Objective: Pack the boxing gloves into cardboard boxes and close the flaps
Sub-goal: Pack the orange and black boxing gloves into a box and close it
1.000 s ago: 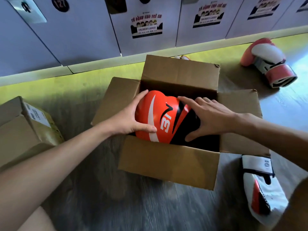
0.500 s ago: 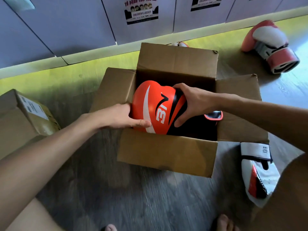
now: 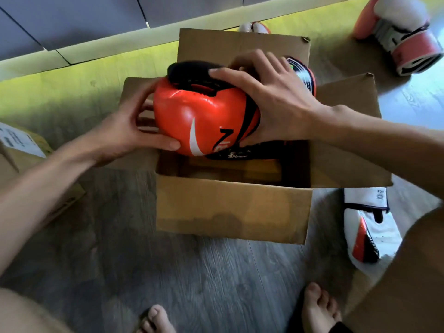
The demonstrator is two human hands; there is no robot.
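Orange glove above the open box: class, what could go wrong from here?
1. The left hand and right hand grip the glove at the mouth of the box. It looks bulky for the opening and may wedge, keeping the flaps from closing.
2. The left flap lies under the left hand, so pushing down may crumple it.

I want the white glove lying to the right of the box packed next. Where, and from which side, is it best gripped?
Likely the cuff of the white glove, from above: that strapped end is narrower and lies flat and fully exposed beside the box, while the padded end is partly hidden by the leg.
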